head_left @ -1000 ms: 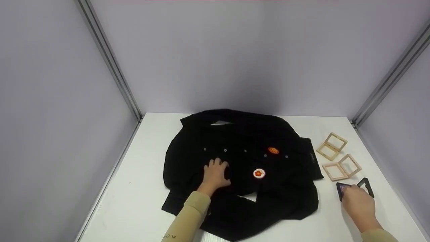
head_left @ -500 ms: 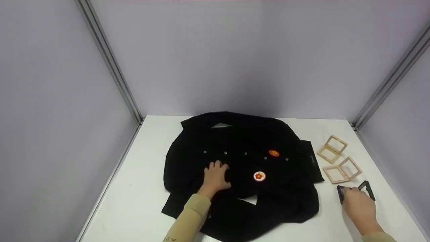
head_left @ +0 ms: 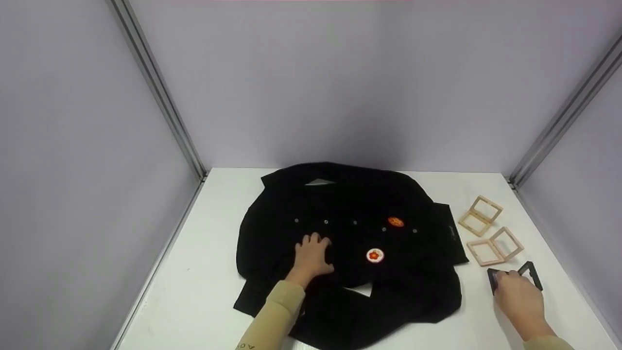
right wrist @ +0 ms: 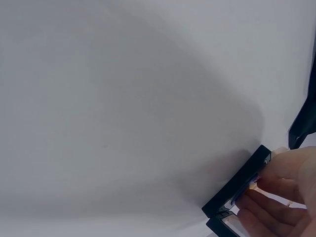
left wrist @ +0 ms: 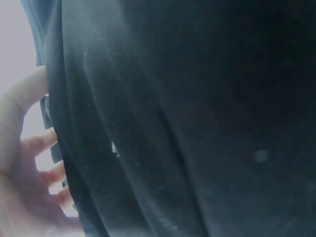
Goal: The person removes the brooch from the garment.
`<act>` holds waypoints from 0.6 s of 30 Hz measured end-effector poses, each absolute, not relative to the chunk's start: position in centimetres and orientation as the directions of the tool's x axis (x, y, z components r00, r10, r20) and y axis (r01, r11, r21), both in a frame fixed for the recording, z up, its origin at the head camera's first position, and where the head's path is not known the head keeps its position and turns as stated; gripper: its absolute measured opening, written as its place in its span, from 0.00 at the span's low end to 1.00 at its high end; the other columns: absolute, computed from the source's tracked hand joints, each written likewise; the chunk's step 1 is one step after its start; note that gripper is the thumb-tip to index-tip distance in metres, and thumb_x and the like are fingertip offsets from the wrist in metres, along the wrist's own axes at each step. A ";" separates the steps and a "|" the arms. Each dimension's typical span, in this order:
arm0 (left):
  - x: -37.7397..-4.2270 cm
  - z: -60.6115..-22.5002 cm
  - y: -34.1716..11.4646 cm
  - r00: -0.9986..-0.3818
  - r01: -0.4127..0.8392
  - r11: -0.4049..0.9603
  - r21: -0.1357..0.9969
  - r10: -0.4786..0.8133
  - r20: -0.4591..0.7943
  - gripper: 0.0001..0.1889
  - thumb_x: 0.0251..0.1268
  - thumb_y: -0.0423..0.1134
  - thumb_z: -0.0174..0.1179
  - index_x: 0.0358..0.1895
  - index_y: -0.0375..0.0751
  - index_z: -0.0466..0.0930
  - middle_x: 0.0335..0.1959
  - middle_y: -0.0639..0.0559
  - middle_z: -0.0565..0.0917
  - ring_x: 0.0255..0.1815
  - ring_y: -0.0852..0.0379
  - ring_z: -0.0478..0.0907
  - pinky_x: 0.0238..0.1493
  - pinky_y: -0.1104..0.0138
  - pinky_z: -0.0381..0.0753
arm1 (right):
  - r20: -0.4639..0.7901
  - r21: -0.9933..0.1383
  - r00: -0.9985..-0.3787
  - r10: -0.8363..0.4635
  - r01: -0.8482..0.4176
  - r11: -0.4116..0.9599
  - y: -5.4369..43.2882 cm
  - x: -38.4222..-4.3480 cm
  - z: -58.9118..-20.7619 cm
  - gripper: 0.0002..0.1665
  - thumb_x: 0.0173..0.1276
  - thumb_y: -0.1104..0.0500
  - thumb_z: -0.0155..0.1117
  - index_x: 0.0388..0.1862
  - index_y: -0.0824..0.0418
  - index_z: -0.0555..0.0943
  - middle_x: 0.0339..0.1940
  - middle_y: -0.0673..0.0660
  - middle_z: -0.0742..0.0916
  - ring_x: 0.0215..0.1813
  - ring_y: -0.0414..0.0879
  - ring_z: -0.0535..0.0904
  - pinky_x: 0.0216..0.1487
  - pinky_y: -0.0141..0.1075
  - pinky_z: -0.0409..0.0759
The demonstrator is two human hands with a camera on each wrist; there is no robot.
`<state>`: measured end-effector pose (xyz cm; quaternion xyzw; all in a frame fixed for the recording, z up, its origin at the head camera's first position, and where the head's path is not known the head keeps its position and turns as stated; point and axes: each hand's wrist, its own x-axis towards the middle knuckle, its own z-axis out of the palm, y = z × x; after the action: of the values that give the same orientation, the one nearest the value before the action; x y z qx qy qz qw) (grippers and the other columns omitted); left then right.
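The black long-sleeved garment [head_left: 408,272] looks like soft, matt cloth (folds catch a dull sheen up close). Along the smooth white table's [head_left: 194,291] right edge, the yellowish hinged square frame [head_left: 481,215] and the pinkish hinged square frame [head_left: 494,246] look like plain wood; the black hinged rectangular frame [right wrist: 237,181] resembles smooth plastic.

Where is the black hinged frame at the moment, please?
In the head view, the black hinged frame is at the lower right, held by the right hand, just below the lower wooden hinged frame.
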<state>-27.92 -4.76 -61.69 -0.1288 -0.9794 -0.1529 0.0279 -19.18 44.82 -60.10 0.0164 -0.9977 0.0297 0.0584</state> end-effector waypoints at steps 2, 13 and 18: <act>-27.9 -61.6 -4.7 -0.965 0.262 0.921 0.287 0.246 0.090 0.34 0.47 0.50 0.82 0.60 0.47 0.83 0.61 0.40 0.80 0.61 0.38 0.76 0.56 0.43 0.80 | 0.128 -0.060 -0.991 -0.035 -0.043 0.997 44.8 -19.2 -60.1 0.10 0.59 0.73 0.67 0.40 0.78 0.83 0.28 0.72 0.84 0.28 0.63 0.83 0.28 0.54 0.84; -28.0 -61.3 -4.6 -0.970 0.242 0.930 0.276 0.241 0.036 0.35 0.47 0.50 0.83 0.62 0.48 0.82 0.63 0.40 0.78 0.64 0.37 0.75 0.58 0.43 0.80 | 0.102 -0.071 -0.994 -0.049 -0.056 0.996 44.7 -19.3 -59.3 0.08 0.62 0.69 0.65 0.32 0.77 0.83 0.23 0.66 0.82 0.23 0.57 0.81 0.26 0.52 0.82; -28.1 -61.3 -4.6 -0.970 0.243 0.931 0.274 0.241 0.039 0.35 0.47 0.50 0.83 0.62 0.48 0.82 0.62 0.41 0.79 0.63 0.38 0.75 0.58 0.43 0.80 | 0.149 -0.068 -0.988 -0.049 -0.059 0.996 44.5 -19.4 -58.9 0.07 0.60 0.69 0.63 0.29 0.75 0.80 0.21 0.65 0.80 0.21 0.55 0.77 0.22 0.52 0.78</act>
<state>-28.14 -4.55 -61.28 -0.1232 -0.9825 -0.1399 0.0022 -19.43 44.47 -58.89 0.0271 -0.9963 0.0359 0.0736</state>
